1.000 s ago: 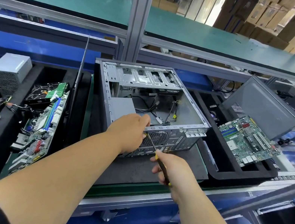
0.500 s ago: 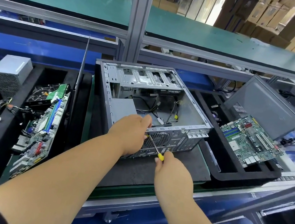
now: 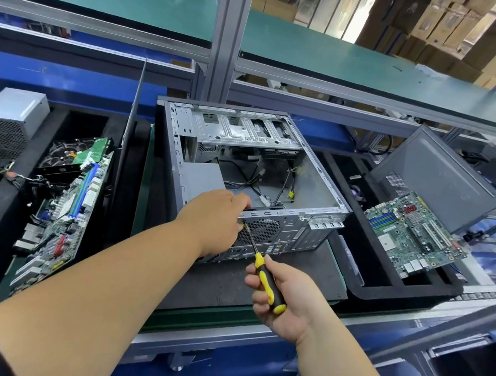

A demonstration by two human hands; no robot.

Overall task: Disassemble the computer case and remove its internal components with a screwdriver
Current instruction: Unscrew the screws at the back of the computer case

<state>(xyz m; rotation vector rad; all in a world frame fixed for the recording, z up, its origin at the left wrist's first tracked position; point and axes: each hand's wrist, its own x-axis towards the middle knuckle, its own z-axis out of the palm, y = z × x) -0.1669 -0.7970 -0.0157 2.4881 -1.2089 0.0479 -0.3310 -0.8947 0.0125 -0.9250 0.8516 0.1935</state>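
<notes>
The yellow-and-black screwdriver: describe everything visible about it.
The yellow-and-black screwdriver has a thick handle, black with yellow grip stripes and a yellow butt, and a thin bare metal shaft. The right hand grips the handle, fingers curled round it. The tool slants up and to the left, its tip meeting the rear panel of the open grey metal computer case beside the round fan grille, where the left hand rests on the case's edge. The tip itself is hidden at that hand.

Bare matt grey sheet-metal computer case (image 3: 321, 197) at frame centre; screwdriver (image 3: 269, 283) handle glossy yellow-black plastic; black foam tray (image 3: 388, 288) at right.
</notes>
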